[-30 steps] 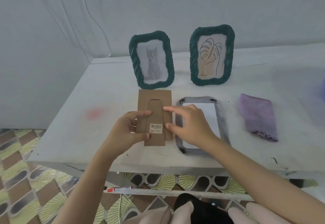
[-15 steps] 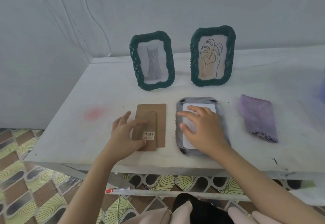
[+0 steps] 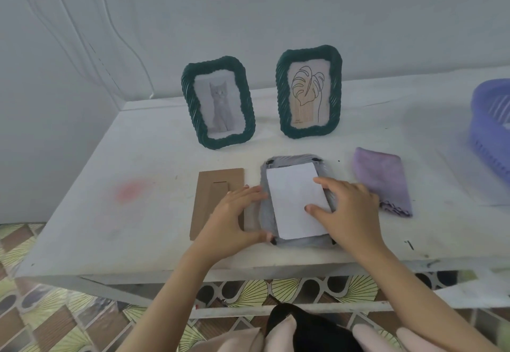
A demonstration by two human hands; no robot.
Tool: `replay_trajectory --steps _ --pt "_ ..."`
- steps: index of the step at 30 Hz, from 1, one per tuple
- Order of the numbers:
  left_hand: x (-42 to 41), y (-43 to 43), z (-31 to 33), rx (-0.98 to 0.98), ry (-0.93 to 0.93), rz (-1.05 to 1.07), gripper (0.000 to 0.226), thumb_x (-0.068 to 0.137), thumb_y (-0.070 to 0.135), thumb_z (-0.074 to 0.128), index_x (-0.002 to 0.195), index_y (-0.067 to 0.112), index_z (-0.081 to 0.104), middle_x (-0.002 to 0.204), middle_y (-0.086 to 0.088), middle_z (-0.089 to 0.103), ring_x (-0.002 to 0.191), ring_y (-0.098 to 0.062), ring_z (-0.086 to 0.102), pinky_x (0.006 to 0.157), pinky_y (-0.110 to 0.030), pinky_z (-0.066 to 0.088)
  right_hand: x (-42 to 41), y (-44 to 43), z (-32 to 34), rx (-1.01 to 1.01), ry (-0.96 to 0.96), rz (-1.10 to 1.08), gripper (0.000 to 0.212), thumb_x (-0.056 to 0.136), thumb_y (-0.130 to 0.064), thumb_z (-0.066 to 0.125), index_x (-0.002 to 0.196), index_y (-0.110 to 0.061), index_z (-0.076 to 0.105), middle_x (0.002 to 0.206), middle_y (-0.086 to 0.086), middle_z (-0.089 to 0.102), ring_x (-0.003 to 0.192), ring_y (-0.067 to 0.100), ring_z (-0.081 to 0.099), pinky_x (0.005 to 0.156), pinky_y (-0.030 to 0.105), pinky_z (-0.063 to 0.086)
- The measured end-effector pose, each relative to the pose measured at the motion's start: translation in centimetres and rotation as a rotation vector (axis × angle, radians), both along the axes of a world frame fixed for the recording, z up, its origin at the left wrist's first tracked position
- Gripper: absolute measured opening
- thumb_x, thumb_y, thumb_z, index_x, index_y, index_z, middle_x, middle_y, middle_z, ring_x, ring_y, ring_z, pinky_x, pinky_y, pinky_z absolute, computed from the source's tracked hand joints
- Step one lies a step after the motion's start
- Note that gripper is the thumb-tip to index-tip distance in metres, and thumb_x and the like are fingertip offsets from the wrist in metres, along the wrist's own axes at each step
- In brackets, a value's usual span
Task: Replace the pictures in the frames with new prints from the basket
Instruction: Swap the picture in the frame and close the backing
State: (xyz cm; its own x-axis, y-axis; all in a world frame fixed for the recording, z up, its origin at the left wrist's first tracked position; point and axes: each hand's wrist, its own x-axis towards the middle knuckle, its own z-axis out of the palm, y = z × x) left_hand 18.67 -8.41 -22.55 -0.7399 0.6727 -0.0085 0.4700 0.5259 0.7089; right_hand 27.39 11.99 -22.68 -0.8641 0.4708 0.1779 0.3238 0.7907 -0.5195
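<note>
Near the front edge of the white-painted table (image 3: 138,158), a rectangular picture frame with a grey back (image 3: 303,242) lies face down, and a plain white paper sheet (image 3: 295,202) rests on it, turned a little askew.

The left hand (image 3: 229,219) is spread with its fingers fairly straight along the frame's left rim and its thumb at the near left corner, bracing the frame rather than clasping it; that rim lies between fingers and thumb. The hand's heel covers part of a flat brown cardboard backing board (image 3: 218,186), which lies just beside the frame on its left.

The right hand (image 3: 350,210) sits over the sheet's right edge. Its thumb (image 3: 311,208) presses on the paper's face and its forefinger (image 3: 324,181) reaches the same edge higher up. I cannot tell whether the edge is nipped or merely pressed.

To the right lies a folded purple cloth (image 3: 383,180), apart from the frame. A lavender plastic basket (image 3: 485,119) stands at the far right. Two dark green ribbed frames stand upright behind: a cat picture frame (image 3: 219,103) and a leaf drawing frame (image 3: 309,92).
</note>
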Motion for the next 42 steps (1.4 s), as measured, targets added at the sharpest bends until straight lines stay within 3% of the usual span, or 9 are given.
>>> replay_trajectory --steps 6,10,15,20,26,33,36,39,42 --pt "0.2 0.0 -0.2 0.012 0.021 -0.004 0.066 0.060 0.057 0.070 0.116 0.060 0.036 0.130 0.038 0.028 0.133 0.005 0.022 0.112 -0.024 0.005 -0.5 0.4 0.0 -0.184 0.064 -0.028 0.042 0.073 -0.029 0.074 0.114 -0.030 0.061 0.084 -0.015 0.060 0.090 0.019 0.056 0.083 0.035 0.034" --pt "0.3 -0.1 -0.1 0.024 0.028 0.008 0.070 0.067 0.036 0.080 0.119 0.053 0.038 0.126 0.042 0.027 0.130 0.007 0.022 0.110 -0.020 0.007 -0.5 0.4 0.1 -0.204 0.141 -0.067 0.036 0.077 -0.020 0.072 0.110 -0.028 0.062 0.072 -0.016 0.058 0.075 0.012 0.057 0.081 0.038 0.043" --pt "0.5 0.3 0.2 0.133 -0.022 0.003 0.059 0.073 0.029 0.076 0.117 0.051 0.044 0.128 0.034 0.041 0.129 0.002 0.032 0.111 -0.031 0.025 0.3 0.5 1.1 -0.469 0.312 -0.097 0.036 0.080 -0.012 0.068 0.112 -0.028 0.059 0.078 -0.010 0.059 0.067 0.000 0.057 0.058 0.010 0.044" --pt "0.9 2.1 1.8 0.379 -0.232 0.017 0.034 0.076 0.038 0.063 0.110 0.038 0.059 0.123 0.019 0.057 0.124 -0.004 0.046 0.107 -0.035 0.034 0.9 1.2 2.3 -0.778 0.406 -0.082 0.038 0.080 -0.008 0.068 0.105 -0.035 0.057 0.084 -0.002 0.059 0.067 -0.003 0.059 0.057 0.011 0.048" --pt "1.1 5.6 4.1 0.568 -0.411 0.116 0.026 0.083 -0.004 0.061 0.093 0.018 0.068 0.083 0.007 0.072 0.075 -0.008 0.065 0.068 -0.023 0.055 2.1 2.6 3.4 -0.851 0.478 -0.064 0.038 0.079 -0.007 0.068 0.109 -0.030 0.059 0.093 0.005 0.063 0.073 0.001 0.061 0.062 0.018 0.052" --pt "2.3 11.7 4.8 0.543 -0.483 0.118 0.029 0.082 -0.006 0.061 0.092 0.020 0.067 0.078 0.001 0.071 0.065 -0.009 0.066 0.061 -0.021 0.054 4.8 7.2 4.4 -0.744 0.490 -0.006 0.029 0.083 -0.005 0.064 0.106 -0.022 0.062 0.092 0.001 0.063 0.073 0.001 0.062 0.059 0.013 0.049" --pt "3.1 14.7 4.9 0.564 -0.498 0.125 0.032 0.083 -0.006 0.060 0.094 0.022 0.068 0.063 0.000 0.068 0.061 -0.011 0.061 0.064 -0.024 0.054 7.0 11.4 5.2 -0.309 0.458 -0.027 0.022 0.089 -0.016 0.059 0.109 -0.024 0.063 0.100 -0.004 0.065 0.092 0.007 0.061 0.081 0.018 0.047" --pt "4.0 17.8 5.0 0.572 -0.505 0.135 0.033 0.084 -0.008 0.057 0.095 0.022 0.067 0.059 0.005 0.068 0.058 -0.007 0.060 0.061 -0.020 0.052 9.6 17.0 5.9 0.292 0.250 -0.170 0.023 0.086 -0.026 0.055 0.104 -0.025 0.068 0.119 0.010 0.059 0.113 0.031 0.052 0.097 0.046 0.034" --pt "5.0 20.8 4.7 0.570 -0.516 0.163 0.032 0.084 -0.007 0.057 0.097 0.021 0.067 0.065 0.007 0.071 0.060 -0.007 0.063 0.063 -0.022 0.054 12.0 21.3 7.0 0.395 -0.058 -0.283 0.015 0.085 -0.024 0.062 0.093 -0.029 0.073 0.130 0.014 0.054 0.121 0.037 0.044 0.103 0.054 0.021"
